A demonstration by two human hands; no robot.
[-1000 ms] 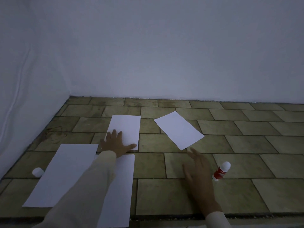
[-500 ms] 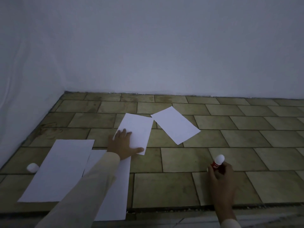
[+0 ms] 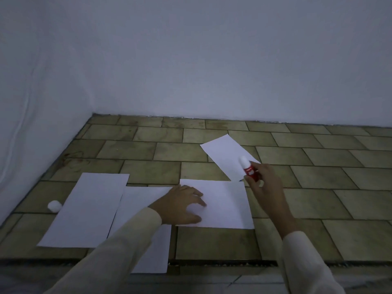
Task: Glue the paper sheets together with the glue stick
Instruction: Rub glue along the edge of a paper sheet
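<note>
- Tiled floor (image 3: pixel 318 198) lies open to the right — walls (image 3: pixel 191 71) close the far and left sides.
- Left hand (image 3: pixel 182 203) rests on the nearest sheet (image 3: pixel 224 204), fingers slightly spread.
- Right hand (image 3: pixel 265 183) pinches the glue stick (image 3: pixel 249 168), white end up, over the far sheet (image 3: pixel 227 153).
- A white cap (image 3: pixel 54 206) lies beside the leftmost sheet (image 3: pixel 89 209).
- Counted: four sheets with the middle sheet (image 3: pixel 139 200), one glue stick, one cap.

Bare room: tiled floor (image 3: pixel 297 200), white wall (image 3: pixel 212 60)
</note>
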